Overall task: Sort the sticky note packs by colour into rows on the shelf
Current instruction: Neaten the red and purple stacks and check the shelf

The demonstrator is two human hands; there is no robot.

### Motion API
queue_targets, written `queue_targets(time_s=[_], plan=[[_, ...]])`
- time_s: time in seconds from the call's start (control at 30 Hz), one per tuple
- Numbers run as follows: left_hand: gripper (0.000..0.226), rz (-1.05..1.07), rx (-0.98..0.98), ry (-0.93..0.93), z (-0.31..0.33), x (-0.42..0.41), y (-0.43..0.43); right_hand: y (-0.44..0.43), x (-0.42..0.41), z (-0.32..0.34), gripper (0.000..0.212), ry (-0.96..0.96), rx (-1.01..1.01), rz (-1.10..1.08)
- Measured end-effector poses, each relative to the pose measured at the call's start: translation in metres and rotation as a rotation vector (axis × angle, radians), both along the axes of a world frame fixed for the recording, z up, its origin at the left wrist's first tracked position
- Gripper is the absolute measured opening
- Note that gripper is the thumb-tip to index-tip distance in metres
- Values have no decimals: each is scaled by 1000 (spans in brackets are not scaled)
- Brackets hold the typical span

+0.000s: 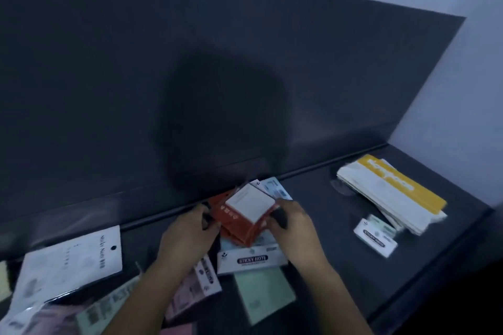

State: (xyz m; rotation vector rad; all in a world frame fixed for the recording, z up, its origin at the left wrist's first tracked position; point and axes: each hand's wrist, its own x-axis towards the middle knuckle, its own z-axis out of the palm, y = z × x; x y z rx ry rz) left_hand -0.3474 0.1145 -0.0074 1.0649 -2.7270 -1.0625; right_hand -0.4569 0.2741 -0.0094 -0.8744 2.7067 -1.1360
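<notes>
Your left hand [187, 234] and right hand [294, 226] grip a red pack [234, 217] between them, white face up, close to the back edge of the shelf [334, 266]. In front of it lies a white pack [253, 260] marked STICKY NOTE. A green pack [264, 294] and a pink pack [196, 288] lie nearer the front edge. Right end: a yellow-and-white stack [392, 193], with a small white pack [375, 239] just beside it. Left end: a large white pack [73, 261]. The picture is blurred.

Bare shelf [321, 198] lies between red packs [234, 221] and yellow stack [392, 193].
</notes>
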Motion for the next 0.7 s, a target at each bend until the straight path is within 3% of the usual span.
queue_targets(time_s=[0.13,0.23,0.3,0.47,0.7], plan=[[43,226,72,101,-7,-26,8,-17,-42,-18,33,-57,20,51],[34,357,160,248,-11,-35,14,-28,-54,-24,42,-102,56,114],[28,432,265,416,-11,-37,17,-31,-57,-25,42,-218,-14,120],[33,526,378,775,14,-33,26,-30,-59,-11,12,-624,-264,170],[14,510,520,1058,62,-4,40,-24,-39,32,33,-760,-502,321]])
